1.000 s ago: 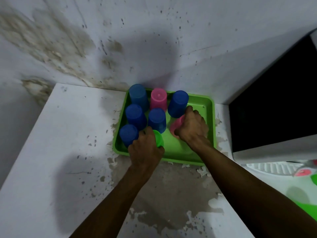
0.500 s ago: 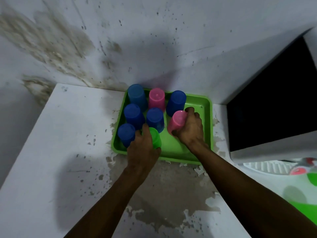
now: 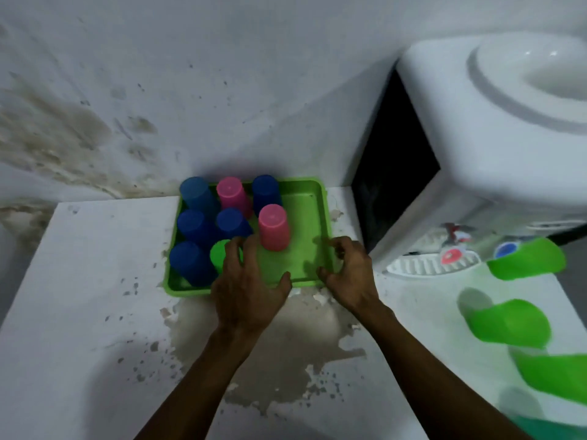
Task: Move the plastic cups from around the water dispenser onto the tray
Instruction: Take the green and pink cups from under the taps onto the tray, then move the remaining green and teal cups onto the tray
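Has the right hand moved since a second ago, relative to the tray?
Yes. The right hand let go of the pink cup and withdrew to the tray's near right corner.

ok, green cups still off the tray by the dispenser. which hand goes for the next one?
Right hand. It hangs empty at the tray's right edge, on the side where the nearest green cup lies beside the water dispenser. The left hand sits over the tray's front, next to the green cup on the tray, so it would have to cross over.

no readable text, labels, or numbers
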